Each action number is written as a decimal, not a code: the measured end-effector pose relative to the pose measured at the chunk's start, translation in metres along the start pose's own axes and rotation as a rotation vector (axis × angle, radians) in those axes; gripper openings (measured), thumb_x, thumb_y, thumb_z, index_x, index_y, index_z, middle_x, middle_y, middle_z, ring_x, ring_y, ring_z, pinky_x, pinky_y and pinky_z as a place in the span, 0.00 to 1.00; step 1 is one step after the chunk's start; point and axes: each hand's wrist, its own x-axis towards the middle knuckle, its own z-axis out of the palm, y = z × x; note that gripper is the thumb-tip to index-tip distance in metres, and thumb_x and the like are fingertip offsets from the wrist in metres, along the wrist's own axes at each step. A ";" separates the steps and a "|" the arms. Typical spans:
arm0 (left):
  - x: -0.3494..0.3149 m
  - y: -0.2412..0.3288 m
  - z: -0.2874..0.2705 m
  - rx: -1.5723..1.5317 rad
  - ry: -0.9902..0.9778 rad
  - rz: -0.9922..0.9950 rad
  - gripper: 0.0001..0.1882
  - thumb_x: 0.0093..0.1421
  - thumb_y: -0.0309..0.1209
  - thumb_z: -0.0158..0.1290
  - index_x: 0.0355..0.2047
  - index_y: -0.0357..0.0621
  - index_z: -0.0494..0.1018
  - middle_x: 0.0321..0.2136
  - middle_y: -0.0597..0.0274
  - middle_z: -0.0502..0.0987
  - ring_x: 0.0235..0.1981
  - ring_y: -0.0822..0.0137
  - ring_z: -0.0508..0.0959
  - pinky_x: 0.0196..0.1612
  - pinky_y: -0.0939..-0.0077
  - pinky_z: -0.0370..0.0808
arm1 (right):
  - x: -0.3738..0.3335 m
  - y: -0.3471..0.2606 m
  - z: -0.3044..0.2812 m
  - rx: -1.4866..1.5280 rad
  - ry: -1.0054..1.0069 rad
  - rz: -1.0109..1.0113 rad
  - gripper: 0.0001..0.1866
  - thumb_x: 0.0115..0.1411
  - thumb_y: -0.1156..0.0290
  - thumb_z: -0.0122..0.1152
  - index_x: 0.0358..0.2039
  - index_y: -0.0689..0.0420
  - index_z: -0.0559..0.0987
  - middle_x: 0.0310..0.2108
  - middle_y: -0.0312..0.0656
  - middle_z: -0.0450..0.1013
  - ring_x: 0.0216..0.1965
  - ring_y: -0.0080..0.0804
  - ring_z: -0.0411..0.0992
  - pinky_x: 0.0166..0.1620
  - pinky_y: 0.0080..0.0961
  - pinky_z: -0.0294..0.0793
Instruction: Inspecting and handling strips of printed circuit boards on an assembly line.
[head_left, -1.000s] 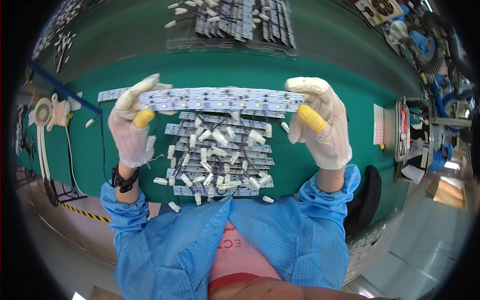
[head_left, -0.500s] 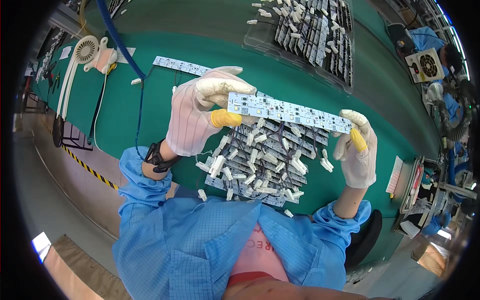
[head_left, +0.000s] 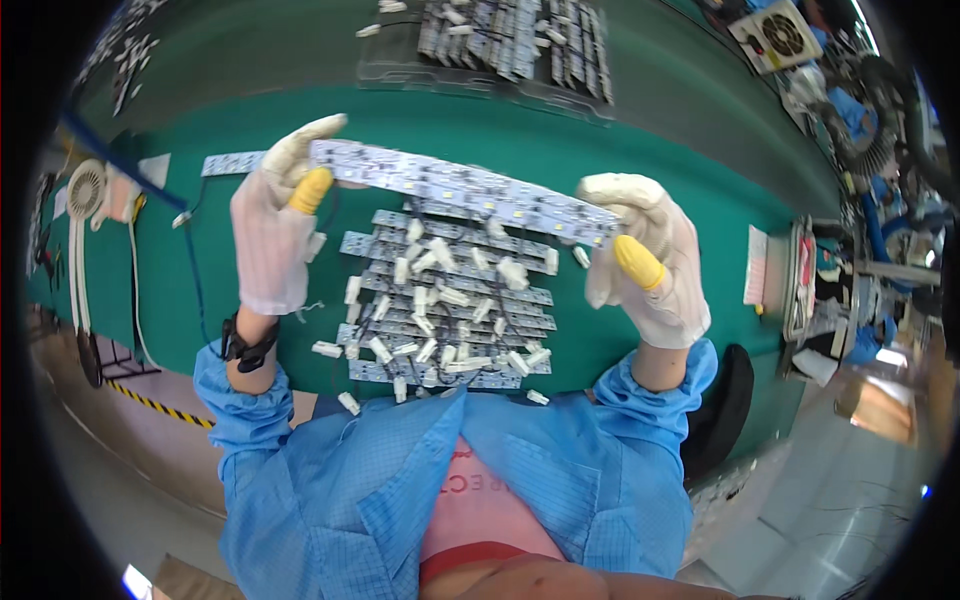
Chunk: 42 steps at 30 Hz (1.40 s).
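A long white LED circuit board strip [head_left: 450,187] is held up across the far side of a pile, its right end tilted slightly nearer me. My left hand [head_left: 272,235], in a striped white glove with a yellow thumb cover, pinches its left end. At the right end, my similarly gloved right hand [head_left: 660,265] grips it between thumb and fingers. Motion blurs the strip's small parts. Below it lies a pile of LED strips [head_left: 450,325] with dark wires and white plug connectors. Another LED strip [head_left: 228,164] lies on the mat, partly behind my left hand.
A clear plastic tray [head_left: 480,82] of wired strips stands at the far side of the green mat [head_left: 560,145]. To the left are a small fan [head_left: 87,188] and a blue cord [head_left: 125,160]. Papers [head_left: 757,265] lie at right, near a boxy unit with a fan grille [head_left: 777,38].
The view has turned and shifted. My hands are farther apart, with my left hand moved left relative to the pile. The held strip looks larger in view and still has both hands on it.
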 end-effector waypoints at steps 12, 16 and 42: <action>0.006 -0.010 0.003 0.268 0.083 0.283 0.26 0.63 0.46 0.47 0.50 0.34 0.71 0.41 0.58 0.78 0.37 0.73 0.72 0.45 0.78 0.68 | -0.003 -0.004 -0.002 -0.018 -0.030 -0.050 0.31 0.57 0.57 0.61 0.51 0.71 0.67 0.16 0.38 0.71 0.14 0.18 0.67 0.18 0.10 0.62; -0.001 -0.005 0.000 0.054 0.042 0.204 0.29 0.61 0.47 0.52 0.51 0.32 0.69 0.42 0.57 0.78 0.31 0.75 0.73 0.39 0.83 0.69 | 0.000 0.003 -0.005 0.023 0.007 -0.083 0.40 0.50 0.46 0.66 0.49 0.69 0.68 0.27 0.40 0.73 0.15 0.17 0.66 0.18 0.12 0.60; 0.003 -0.031 -0.007 -0.085 -0.186 0.226 0.24 0.63 0.43 0.49 0.40 0.28 0.74 0.44 0.43 0.77 0.57 0.58 0.69 0.53 0.69 0.68 | 0.014 0.023 -0.019 -0.079 0.088 0.006 0.26 0.60 0.46 0.55 0.36 0.60 0.70 0.16 0.38 0.68 0.12 0.21 0.64 0.15 0.16 0.62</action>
